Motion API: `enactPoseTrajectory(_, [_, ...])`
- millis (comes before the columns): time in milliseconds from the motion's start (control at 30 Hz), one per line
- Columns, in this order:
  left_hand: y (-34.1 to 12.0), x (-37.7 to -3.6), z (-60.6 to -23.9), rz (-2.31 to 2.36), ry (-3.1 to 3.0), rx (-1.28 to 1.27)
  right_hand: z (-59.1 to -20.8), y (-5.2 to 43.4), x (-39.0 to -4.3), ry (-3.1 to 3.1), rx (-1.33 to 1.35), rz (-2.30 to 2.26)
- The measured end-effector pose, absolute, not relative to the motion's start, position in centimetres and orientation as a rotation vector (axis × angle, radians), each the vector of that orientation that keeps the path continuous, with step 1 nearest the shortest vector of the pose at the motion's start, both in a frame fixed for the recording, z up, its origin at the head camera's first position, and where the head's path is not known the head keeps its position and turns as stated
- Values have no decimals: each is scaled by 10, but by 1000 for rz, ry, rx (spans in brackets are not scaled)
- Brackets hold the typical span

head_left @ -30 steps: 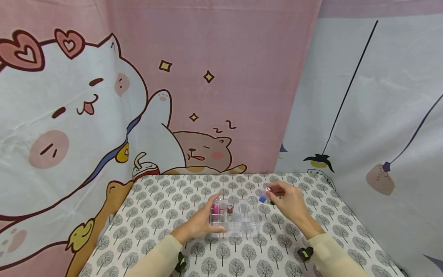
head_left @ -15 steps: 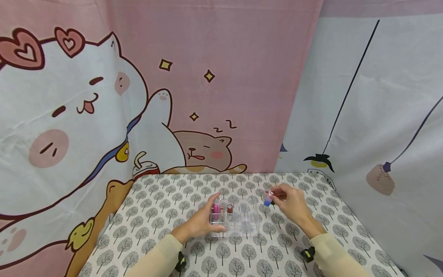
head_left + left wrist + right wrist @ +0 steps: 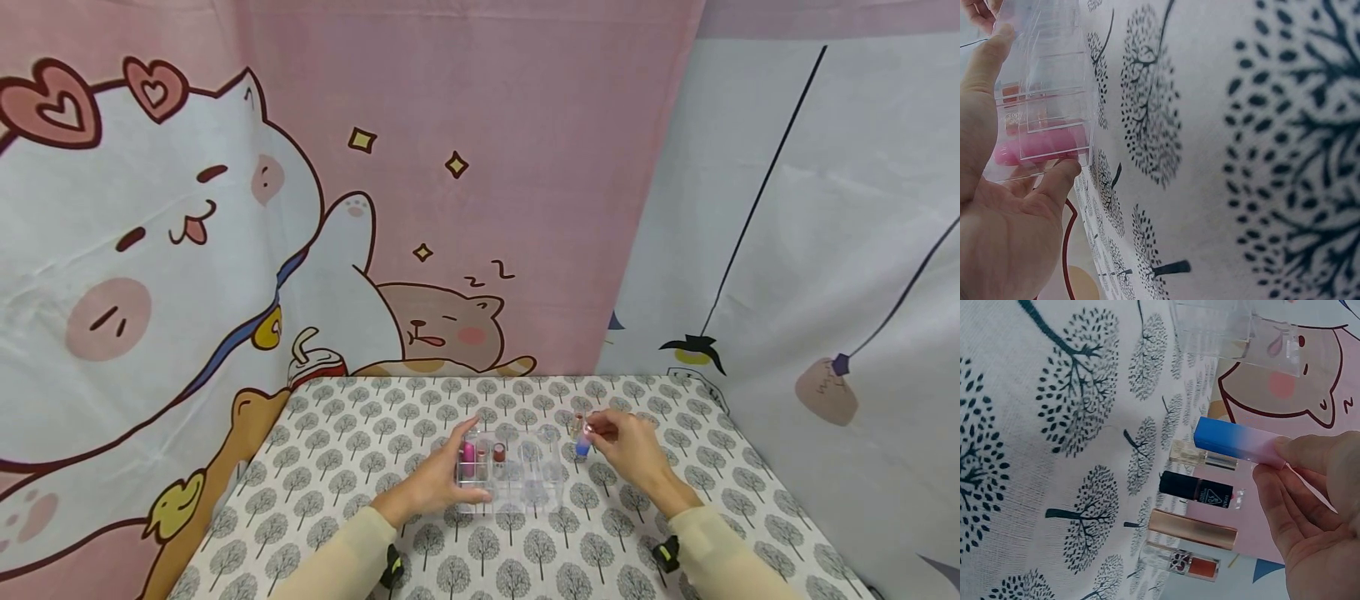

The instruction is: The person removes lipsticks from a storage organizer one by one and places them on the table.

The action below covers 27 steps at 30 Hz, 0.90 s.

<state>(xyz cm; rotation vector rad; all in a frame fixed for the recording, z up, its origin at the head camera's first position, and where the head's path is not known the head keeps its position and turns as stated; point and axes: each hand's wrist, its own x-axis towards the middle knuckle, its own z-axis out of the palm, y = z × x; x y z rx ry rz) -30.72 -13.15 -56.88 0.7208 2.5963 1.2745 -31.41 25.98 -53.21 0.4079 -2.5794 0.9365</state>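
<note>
**Right hand lower, tube turned upright beside organiser**

Since a second ago the right hand [image 3: 630, 446] has dropped toward the tablecloth [image 3: 337, 467], and its blue-to-pink tube [image 3: 582, 447] has swung from slanting to near upright, just right of the clear organiser [image 3: 510, 479].

Head view: a tree-print tablecloth covers the table; a pink cartoon-cat curtain [image 3: 225, 233] hangs behind, a grey one [image 3: 825, 250] to the right. One organiser holds three pink or red lipsticks [image 3: 482, 454] in its left compartments. The left hand [image 3: 435, 483] grips the organiser's left end, thumb and fingers curled round it.

Left wrist view: thumb [image 3: 1054, 184] and forefinger clamp the organiser's wall; a pink lipstick [image 3: 1041, 150] lies inside.

Right wrist view: fingertips [image 3: 1291, 450] pinch the tube's pink end. Four other cosmetics [image 3: 1194, 512] stand in a row just beside it.
</note>
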Motion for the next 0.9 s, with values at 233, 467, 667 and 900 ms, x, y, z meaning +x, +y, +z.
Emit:
enactPoseTrajectory(233, [-130,-306,-568,1269,2606,715,-537,261,-318,-2595,409,941])
enactPoseTrajectory(467, [-130,-307,-569,1265,2618,722,-542,261,-320,-2603,413,926])
enactPoseTrajectory(667, [-130,-307,-568,1288,2606,717,-545,262,-321,-2607,431,950])
enactPoseTrajectory(900, [-130,-308,-569,1329,2555,702,-547,262,-322,-2637,407,962])
